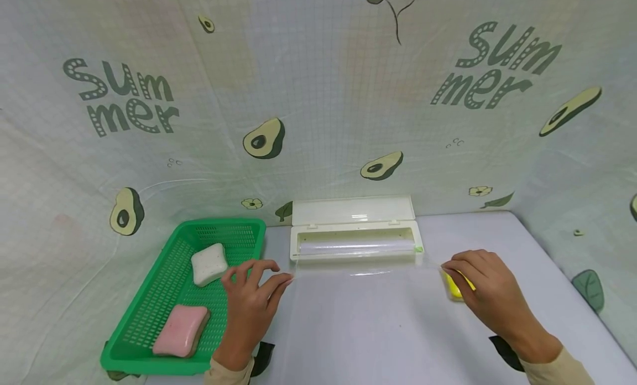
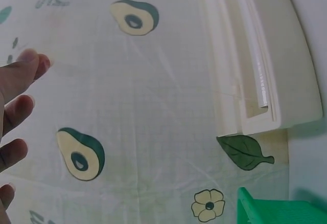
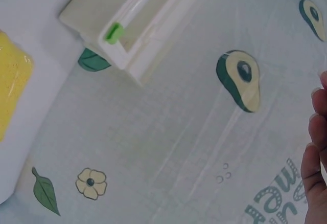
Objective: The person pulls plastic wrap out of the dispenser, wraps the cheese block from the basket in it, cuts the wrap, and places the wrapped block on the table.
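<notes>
A sheet of clear film is stretched between 2 hands, above the table and in front of a white dispenser. The left film corner is pinched between the thumb and fingertip of the left hand; its other fingers are bent and spread apart. The right corner is pinched by the right hand, with the thumb and fingertips brought together. The dispenser lid is raised, and a film roll is exposed inside. A green slider is located at the right end of the dispenser. A yellow block is partly covered by the right hand. At the left, 2 blocks are contained in a green basket: 1 white block toward the far end and 1 pink block toward the near end.
</notes>
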`<state>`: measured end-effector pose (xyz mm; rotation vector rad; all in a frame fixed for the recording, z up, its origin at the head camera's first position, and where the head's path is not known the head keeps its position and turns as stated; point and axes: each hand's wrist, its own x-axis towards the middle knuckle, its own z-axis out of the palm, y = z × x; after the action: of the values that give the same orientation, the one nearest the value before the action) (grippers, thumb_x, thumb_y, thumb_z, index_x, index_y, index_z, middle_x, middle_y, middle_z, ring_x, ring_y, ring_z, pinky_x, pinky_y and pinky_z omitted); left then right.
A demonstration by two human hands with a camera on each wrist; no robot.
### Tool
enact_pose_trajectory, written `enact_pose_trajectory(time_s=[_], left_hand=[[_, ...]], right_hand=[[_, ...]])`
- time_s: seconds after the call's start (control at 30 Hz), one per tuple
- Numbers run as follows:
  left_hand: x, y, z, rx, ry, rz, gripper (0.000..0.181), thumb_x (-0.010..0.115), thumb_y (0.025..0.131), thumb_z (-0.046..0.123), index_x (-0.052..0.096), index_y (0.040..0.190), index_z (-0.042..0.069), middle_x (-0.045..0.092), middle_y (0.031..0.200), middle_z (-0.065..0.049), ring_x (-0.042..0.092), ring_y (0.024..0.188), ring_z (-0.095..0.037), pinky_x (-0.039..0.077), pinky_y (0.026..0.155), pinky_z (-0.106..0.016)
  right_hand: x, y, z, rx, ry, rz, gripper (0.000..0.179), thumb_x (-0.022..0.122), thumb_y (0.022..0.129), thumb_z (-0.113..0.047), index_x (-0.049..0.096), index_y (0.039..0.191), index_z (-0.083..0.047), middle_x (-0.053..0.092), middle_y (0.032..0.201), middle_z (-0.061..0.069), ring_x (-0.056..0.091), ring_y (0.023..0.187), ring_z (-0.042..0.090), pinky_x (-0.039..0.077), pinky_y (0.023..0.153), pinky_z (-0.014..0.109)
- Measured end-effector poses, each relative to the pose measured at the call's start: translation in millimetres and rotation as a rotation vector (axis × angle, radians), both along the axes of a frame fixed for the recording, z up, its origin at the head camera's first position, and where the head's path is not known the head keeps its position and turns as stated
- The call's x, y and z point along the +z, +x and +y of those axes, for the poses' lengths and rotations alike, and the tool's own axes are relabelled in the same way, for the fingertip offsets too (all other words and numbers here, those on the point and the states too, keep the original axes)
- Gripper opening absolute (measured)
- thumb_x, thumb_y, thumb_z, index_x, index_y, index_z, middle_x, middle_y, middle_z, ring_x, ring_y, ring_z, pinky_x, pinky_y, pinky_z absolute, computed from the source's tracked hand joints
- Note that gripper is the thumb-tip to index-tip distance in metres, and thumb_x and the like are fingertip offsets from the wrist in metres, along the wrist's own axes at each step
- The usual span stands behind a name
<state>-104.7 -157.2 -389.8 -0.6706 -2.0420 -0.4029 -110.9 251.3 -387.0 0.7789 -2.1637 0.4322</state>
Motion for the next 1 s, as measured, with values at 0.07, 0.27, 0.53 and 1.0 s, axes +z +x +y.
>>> enact_pose_trajectory(time_s=[0.07,0.27,0.53,1.0], left_hand=[[1.3,1.0,0.1,-0.002,0.003,0.015,0.028,0.054,0.093,0.032,0.074,0.081,0.016,0.058,0.091,-0.004,0.048,0.089,-0.030,0.021,0.078,-0.054],[6.6,4.9,0.4,-0.005,0.008,0.036,0.028,0.054,0.093,0.032,0.074,0.080,0.016,0.059,0.090,-0.004,0.048,0.088,-0.030,0.020,0.077,-0.053],[15.2,9.2,2.2,-0.018,0.018,0.096,0.029,0.056,0.093,0.030,0.074,0.076,0.015,0.059,0.088,-0.004,0.047,0.084,-0.031,0.019,0.075,-0.053],[28.3,17.2,3.8,-0.031,0.019,0.154,0.025,0.058,0.091,0.029,0.072,0.076,0.015,0.060,0.087,-0.005,0.047,0.080,-0.030,0.019,0.072,-0.051]], right_hand=[[1.1,1.3,-0.1,-0.001,-0.004,0.003,0.050,0.039,0.099,-0.039,0.068,0.081,-0.003,0.061,0.080,0.003,0.054,0.074,0.022,0.036,0.071,0.032],[5.8,6.3,-0.9,-0.011,-0.005,0.010,0.052,0.038,0.099,-0.041,0.068,0.081,-0.002,0.061,0.080,0.004,0.054,0.074,0.023,0.036,0.072,0.031],[12.1,12.2,-0.9,-0.027,-0.004,0.010,0.054,0.037,0.099,-0.041,0.068,0.081,-0.001,0.061,0.080,0.005,0.054,0.075,0.024,0.035,0.073,0.032],[20.1,20.8,-0.1,-0.014,-0.030,0.042,0.050,0.041,0.098,-0.037,0.069,0.080,0.000,0.062,0.079,0.007,0.052,0.073,0.025,0.035,0.073,0.030]])
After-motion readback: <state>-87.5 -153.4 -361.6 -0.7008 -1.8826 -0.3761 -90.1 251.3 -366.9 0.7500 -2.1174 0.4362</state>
